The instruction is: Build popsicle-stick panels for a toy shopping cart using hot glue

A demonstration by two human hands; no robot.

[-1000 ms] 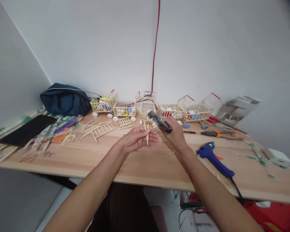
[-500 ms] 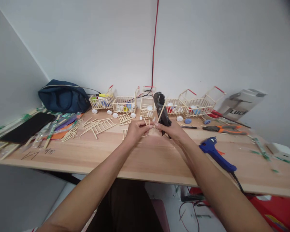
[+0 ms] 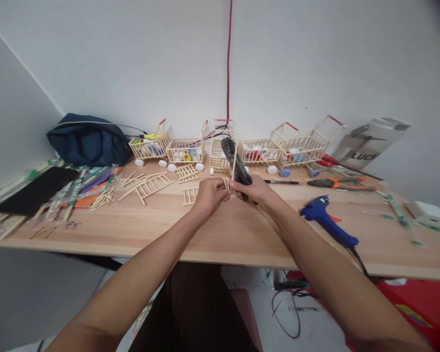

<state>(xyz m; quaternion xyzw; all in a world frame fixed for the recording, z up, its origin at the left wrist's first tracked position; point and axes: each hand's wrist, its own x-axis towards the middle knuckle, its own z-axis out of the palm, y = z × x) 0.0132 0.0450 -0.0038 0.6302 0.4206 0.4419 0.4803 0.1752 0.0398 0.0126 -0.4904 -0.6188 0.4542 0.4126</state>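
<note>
Over the middle of the table my left hand (image 3: 209, 195) is closed, its fingertips pinching short thin wooden sticks (image 3: 226, 183). Just beside it, my right hand (image 3: 258, 190) is closed round a black hand tool (image 3: 238, 164) with a rounded upper end; its exact kind does not show. A longer wooden stick (image 3: 234, 159) stands nearly upright at the right fingertips, in front of the tool. The fingertips of both hands almost meet, and they partly hide the small sticks. To the left of my left hand lies a small ladder-like stick frame (image 3: 190, 196).
Several miniature stick shopping carts (image 3: 185, 150) line the wall. Ladder frames (image 3: 154, 187) and loose sticks (image 3: 105, 197) lie left, near a phone (image 3: 31, 190) and a blue bag (image 3: 90, 142). Rightward are a blue glue gun (image 3: 328, 222), orange-grey pliers (image 3: 342, 184) and a white box (image 3: 429, 213).
The view has shifted slightly. The longer stick at my right fingertips has swung from slanted to nearly upright. Both hands keep their hold close together.
</note>
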